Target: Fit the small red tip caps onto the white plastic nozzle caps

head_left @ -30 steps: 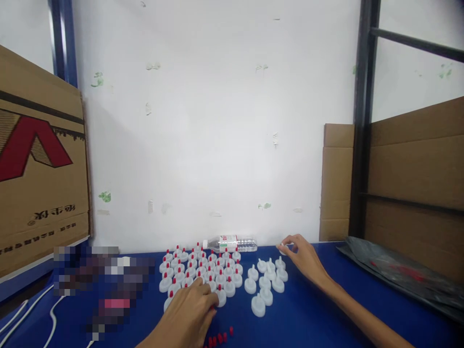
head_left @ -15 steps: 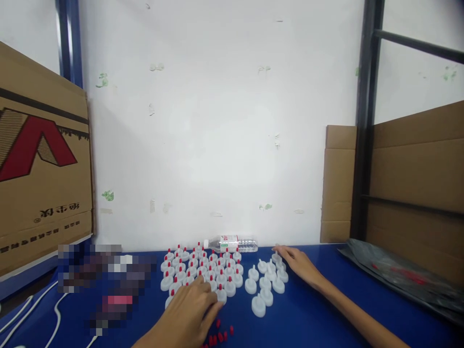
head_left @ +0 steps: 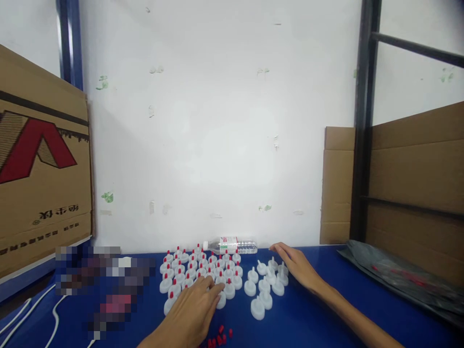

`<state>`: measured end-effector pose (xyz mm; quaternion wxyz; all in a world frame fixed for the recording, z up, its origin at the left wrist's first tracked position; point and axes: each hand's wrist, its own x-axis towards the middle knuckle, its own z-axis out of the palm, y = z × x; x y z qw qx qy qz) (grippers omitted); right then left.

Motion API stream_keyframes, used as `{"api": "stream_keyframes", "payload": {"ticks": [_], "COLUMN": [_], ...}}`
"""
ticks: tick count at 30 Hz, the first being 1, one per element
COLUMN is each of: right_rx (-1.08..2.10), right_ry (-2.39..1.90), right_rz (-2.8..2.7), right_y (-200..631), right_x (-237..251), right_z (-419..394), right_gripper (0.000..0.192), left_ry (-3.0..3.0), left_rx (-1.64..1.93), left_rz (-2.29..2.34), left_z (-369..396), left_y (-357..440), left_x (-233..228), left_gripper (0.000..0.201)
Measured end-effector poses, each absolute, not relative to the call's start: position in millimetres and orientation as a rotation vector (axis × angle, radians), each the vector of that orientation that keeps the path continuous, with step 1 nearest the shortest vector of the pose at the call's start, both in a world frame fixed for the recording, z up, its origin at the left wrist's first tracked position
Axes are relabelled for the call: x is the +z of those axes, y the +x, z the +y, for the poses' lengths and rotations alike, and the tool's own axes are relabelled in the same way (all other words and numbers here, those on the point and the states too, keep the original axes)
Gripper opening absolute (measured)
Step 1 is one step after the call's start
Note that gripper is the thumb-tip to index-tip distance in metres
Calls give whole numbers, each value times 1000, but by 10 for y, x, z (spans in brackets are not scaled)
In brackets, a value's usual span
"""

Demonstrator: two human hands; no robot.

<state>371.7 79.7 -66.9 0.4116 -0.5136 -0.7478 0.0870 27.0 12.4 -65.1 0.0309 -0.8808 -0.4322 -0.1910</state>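
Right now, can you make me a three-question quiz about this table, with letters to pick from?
1. Where does the clear water bottle lie?
A. at the back of the table by the wall
B. on the cardboard box
C. under the black bag

2. What colour are the tips on the capped white nozzle caps?
A. green
B. red
C. yellow

3. How is the right hand held?
A. closed in a fist
B. lifted high above the table
C. open, resting beside the untipped white caps

Answers:
1 A, the bottle lies on its side against the white wall.
2 B, each small tip is red, like the loose red tips near the left hand.
3 C, the fingers lie stretched out and low.
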Motion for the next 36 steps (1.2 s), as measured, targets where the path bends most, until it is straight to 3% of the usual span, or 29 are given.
{"api": "stream_keyframes", "payload": {"ticks": [6, 10, 12, 15, 20, 23, 26, 29, 31, 36], "right_rx": [3, -116, -138, -150, -185, -304, -429, -359, -245, -160], "right_ry": [-1187, -1047, -951, -814, -675, -643, -725, -996, -1278, -1448], "right_rz": [-1959, -2149, -2265, -2316, -2317, -2330, -2318, -2142, -1942, -1845], "right_y": [3462, 3168, 3007, 2800, 2617, 2647, 2859, 3228, 3475, 3831], "right_x": [-451, -359, -364, -441, -578, -526, -400, -330, -350, -559], "right_z": [504, 199, 58, -76, -120, -105, 4, 242, 424, 744], "right_gripper": [37, 25, 37, 63, 19, 15, 18, 18, 21, 26], "left_ry": [-2736, -2735, -2747, -2735, -2657, -2699, -2785, -2783, -2780, -2838], "left_rx": [-606, -745, -948, -1175, -1057, -979, -1057, -1119, -1049, -774], "left_rz": [-1342, -1184, -1039, -840, -777, -867, -996, -1109, -1166, -1254], "left_z": [226, 216, 155, 60, 18, 3, -30, -35, -17, 20], "left_y": [260, 276, 304, 354, 437, 456, 399, 297, 247, 238], "left_x": [-651, -639, -610, -578, -609, -585, -487, -401, -392, -488], "left_gripper": [33, 17, 8, 18, 39, 51, 48, 41, 36, 24]}}
